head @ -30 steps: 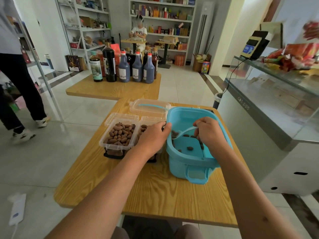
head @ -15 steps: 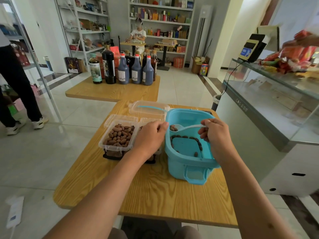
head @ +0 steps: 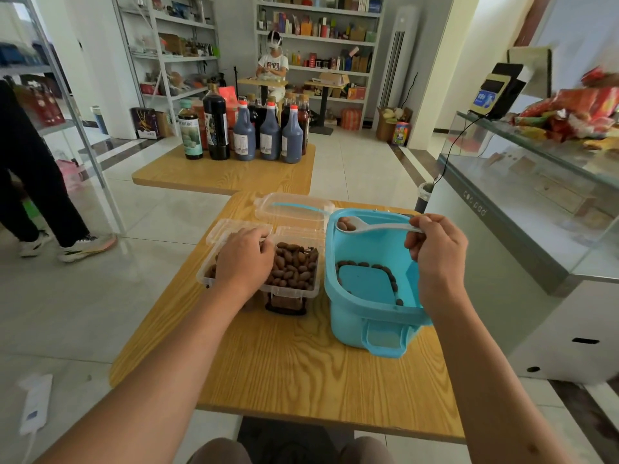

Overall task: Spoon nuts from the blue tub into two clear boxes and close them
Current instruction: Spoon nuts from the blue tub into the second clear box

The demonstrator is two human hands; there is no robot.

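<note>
The blue tub (head: 368, 318) stands at the right of the wooden table (head: 284, 370), with a few brown nuts (head: 385, 271) left around its bottom. My right hand (head: 435, 252) pinches the handle of a white spoon (head: 371, 227), whose bowl holds a few nuts above the tub's far left rim. Two clear boxes sit side by side left of the tub, lids hinged open behind them. The right clear box (head: 289, 293) is heaped with nuts. My left hand (head: 243, 259) lies over the left clear box (head: 205, 277), fingers curled at its far rim, hiding most of its contents.
A third clear box (head: 294, 209), shut, with a blue spoon inside, lies behind the two. Beyond it, a second table (head: 217, 179) carries several dark bottles. A glass counter (head: 522, 209) runs along the right. A person's legs (head: 37, 182) are at the left, and another person sits at the back.
My right hand lifted the loaded spoon out of the tub toward its far left rim. My left hand slid from the right box to the left one, uncovering the right box's nuts.
</note>
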